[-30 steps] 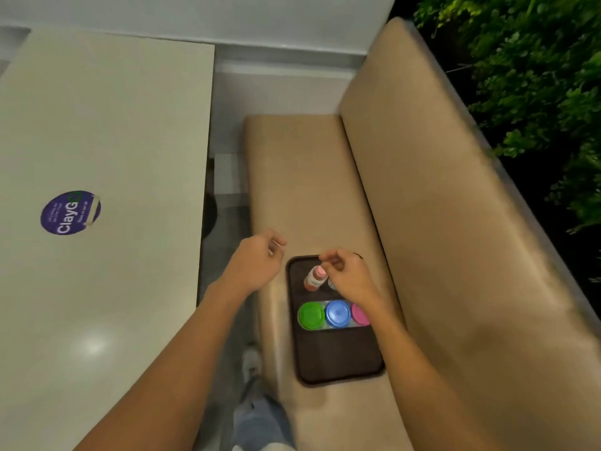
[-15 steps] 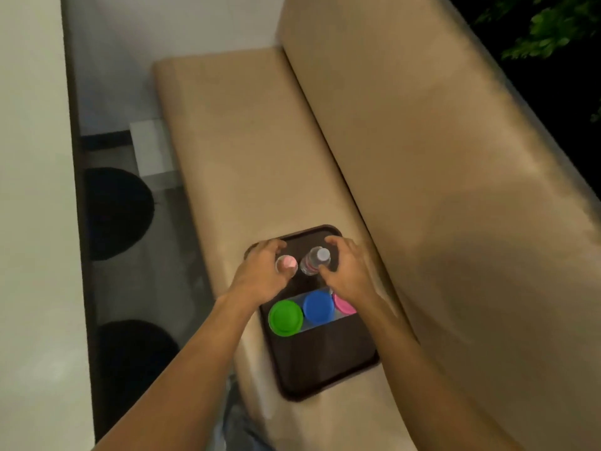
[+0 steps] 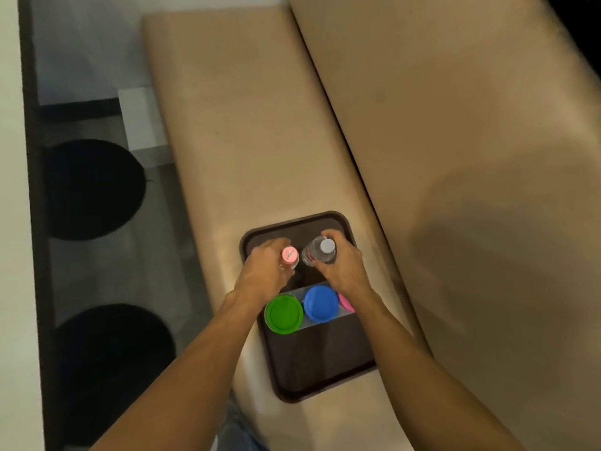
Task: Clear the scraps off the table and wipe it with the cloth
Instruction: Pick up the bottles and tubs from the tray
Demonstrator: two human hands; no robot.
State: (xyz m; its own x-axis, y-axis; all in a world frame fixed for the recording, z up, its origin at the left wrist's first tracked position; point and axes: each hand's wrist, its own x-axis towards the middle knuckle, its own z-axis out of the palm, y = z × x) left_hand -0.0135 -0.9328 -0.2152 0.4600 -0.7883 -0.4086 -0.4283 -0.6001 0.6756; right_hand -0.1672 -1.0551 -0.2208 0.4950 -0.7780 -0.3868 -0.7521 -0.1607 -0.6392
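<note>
head view: left grip (image 3: 263, 271) curls round the pink-capped bottle (image 3: 289, 255); right grip (image 3: 341, 268) curls round the white-capped bottle (image 3: 320, 252). both bottles are over the far end of the brown tray (image 3: 318, 369), beyond the green lid (image 3: 283, 314) and blue lid (image 3: 320, 302). the tray rests on the tan seat (image 3: 244, 141). the worktop (image 3: 9, 255) edge lies far left.

Tan cushioned bench (image 3: 244, 125), padded backrest (image 3: 455, 125) alongside; two black discs (image 3: 94, 190) (stools or bases, unclear) on grey floor (image 3: 130, 271).

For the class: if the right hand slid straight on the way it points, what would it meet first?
Beyond the white-capped bottle that the right hand grips, probably the far rim of the brown tray; depth is unclear.
</note>
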